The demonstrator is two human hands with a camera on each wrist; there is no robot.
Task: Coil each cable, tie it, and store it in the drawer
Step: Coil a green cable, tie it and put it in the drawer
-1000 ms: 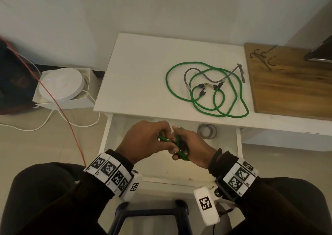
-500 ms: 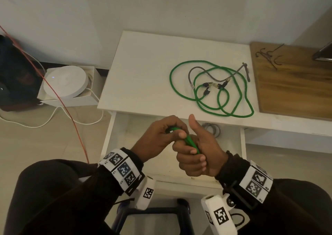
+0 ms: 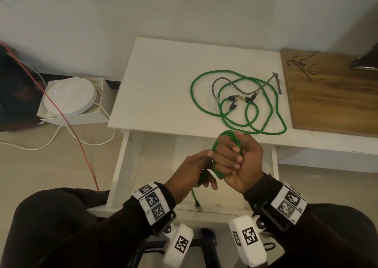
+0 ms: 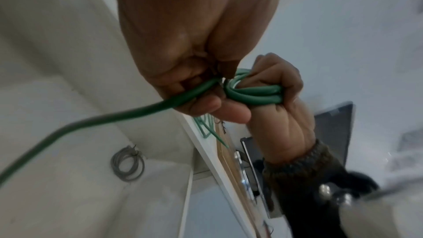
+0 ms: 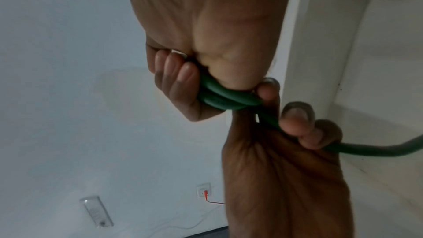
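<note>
My right hand (image 3: 231,155) grips a small coil of green cable (image 3: 217,171) in its fist above the open white drawer (image 3: 122,165). My left hand (image 3: 202,165) pinches the coil's loose tail (image 3: 194,196) right beside the fist, and the tail hangs down into the drawer. The left wrist view shows the tail (image 4: 114,117) running out of my left fingers (image 4: 217,108) next to the bundled loops (image 4: 254,95). In the right wrist view the loops (image 5: 224,99) sit in my right fingers (image 5: 178,79). A tied grey coil (image 4: 127,166) lies in the drawer.
On the white table (image 3: 159,87) a long green cable (image 3: 193,95) lies in loose loops, tangled with a grey cable (image 3: 235,87). A wooden board (image 3: 331,104) with dark wire ties (image 3: 300,65) is at the right. A white box (image 3: 69,104) and a red wire (image 3: 67,122) are on the floor to the left.
Both hands rose toward the table edge. My right thumb folded down and the fist closed round the coil. The cable's tail now hangs from my left fingers.
</note>
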